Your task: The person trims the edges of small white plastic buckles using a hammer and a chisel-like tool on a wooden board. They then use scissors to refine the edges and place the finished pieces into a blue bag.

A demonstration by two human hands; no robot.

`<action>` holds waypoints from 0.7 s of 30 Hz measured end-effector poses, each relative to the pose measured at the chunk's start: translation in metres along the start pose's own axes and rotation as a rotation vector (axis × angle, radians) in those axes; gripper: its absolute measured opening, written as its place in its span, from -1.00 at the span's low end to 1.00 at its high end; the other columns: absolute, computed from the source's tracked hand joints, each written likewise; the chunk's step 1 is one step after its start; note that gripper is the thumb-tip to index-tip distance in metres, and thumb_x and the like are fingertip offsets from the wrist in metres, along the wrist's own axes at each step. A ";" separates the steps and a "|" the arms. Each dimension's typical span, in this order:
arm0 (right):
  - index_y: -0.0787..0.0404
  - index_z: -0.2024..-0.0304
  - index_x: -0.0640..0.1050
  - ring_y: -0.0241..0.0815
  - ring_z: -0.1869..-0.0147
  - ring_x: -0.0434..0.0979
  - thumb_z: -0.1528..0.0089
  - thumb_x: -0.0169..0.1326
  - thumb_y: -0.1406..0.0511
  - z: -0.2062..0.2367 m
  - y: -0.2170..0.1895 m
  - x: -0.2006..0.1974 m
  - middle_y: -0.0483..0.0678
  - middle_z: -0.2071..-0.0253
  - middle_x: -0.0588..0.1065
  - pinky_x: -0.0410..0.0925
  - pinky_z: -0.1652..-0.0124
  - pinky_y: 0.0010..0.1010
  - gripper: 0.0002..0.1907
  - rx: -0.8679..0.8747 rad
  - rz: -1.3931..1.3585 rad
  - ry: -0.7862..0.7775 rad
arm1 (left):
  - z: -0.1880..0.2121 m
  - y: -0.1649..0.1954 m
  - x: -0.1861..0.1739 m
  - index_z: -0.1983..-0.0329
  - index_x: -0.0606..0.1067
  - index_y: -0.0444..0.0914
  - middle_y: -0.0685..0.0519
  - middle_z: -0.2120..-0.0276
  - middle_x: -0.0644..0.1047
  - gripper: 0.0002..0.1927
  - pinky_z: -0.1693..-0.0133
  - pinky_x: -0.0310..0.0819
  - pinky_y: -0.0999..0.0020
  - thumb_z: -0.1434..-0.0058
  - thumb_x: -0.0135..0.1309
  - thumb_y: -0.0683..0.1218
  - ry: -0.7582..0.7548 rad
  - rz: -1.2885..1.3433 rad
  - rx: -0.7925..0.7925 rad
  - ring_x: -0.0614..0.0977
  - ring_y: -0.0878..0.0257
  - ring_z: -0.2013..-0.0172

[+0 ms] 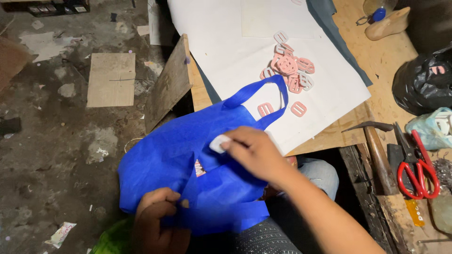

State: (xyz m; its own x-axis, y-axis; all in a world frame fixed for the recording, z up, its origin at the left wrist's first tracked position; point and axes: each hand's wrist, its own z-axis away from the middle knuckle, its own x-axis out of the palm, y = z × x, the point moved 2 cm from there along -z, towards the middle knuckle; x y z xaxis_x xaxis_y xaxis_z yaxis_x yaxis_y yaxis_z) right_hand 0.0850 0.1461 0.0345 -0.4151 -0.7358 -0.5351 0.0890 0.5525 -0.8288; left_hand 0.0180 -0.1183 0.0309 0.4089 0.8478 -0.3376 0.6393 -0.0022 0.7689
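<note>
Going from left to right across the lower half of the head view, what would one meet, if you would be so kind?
Left hand gripping the blue bag → right hand pinching a white buckle → hammer → red scissors.

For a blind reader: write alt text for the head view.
Left hand grips a blue fabric bag on the lap while the right hand holds a small white piece over it. Pink buckles lie on white paper beyond.
</note>
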 end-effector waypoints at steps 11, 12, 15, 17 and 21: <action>0.37 -0.11 0.54 -0.14 0.26 0.56 -0.30 0.17 0.31 -0.037 0.058 -0.121 0.00 0.11 0.53 0.40 0.28 -0.35 -0.64 0.187 0.216 0.547 | 0.010 -0.007 0.019 0.13 0.45 -0.28 0.03 0.48 0.54 -0.68 0.36 0.50 0.43 -0.10 0.29 -0.19 0.045 -0.053 -0.606 0.53 0.38 0.48; 0.32 -0.08 0.55 -0.15 0.36 0.55 -0.28 0.14 0.30 -0.030 0.056 -0.111 -0.07 0.17 0.53 0.39 0.35 -0.34 -0.65 0.362 0.030 0.524 | 0.013 -0.007 0.018 0.12 0.44 -0.28 0.02 0.46 0.55 -0.68 0.34 0.50 0.43 -0.10 0.29 -0.20 0.042 -0.068 -0.596 0.54 0.37 0.47; 0.27 0.16 0.66 -0.36 0.13 0.58 -0.23 0.15 0.31 -0.022 0.029 -0.066 -0.08 0.23 0.65 0.45 0.08 -0.46 -0.80 0.194 -0.177 -0.033 | 0.018 -0.008 0.010 0.08 0.43 -0.27 0.01 0.40 0.55 -0.65 0.30 0.52 0.44 -0.11 0.29 -0.23 0.064 0.017 -0.392 0.56 0.36 0.43; 0.19 0.07 0.67 -0.18 0.07 0.69 -0.20 0.14 0.30 -0.010 0.005 -0.015 -0.04 0.15 0.67 0.48 0.03 -0.41 -0.73 0.018 -0.067 -0.435 | 0.022 -0.011 0.007 0.05 0.43 -0.26 0.00 0.36 0.56 -0.64 0.27 0.53 0.44 -0.12 0.28 -0.25 0.066 0.097 -0.266 0.57 0.35 0.41; 0.23 0.10 0.62 0.18 0.03 0.59 -0.16 0.16 0.26 -0.019 -0.030 0.079 0.15 0.15 0.58 0.41 0.07 -0.15 -0.72 -0.268 0.212 -0.524 | 0.036 -0.014 0.011 -0.01 0.42 -0.25 -0.01 0.28 0.57 -0.60 0.21 0.55 0.45 -0.14 0.28 -0.29 0.054 0.247 -0.120 0.60 0.33 0.36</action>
State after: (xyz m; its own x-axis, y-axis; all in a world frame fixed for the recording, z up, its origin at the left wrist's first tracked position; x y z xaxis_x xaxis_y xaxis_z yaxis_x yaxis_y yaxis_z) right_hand 0.0321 0.0792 0.0204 0.0921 -0.6562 -0.7490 -0.1377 0.7365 -0.6622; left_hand 0.0374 -0.1282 -0.0031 0.5051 0.8566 -0.1052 0.4419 -0.1520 0.8841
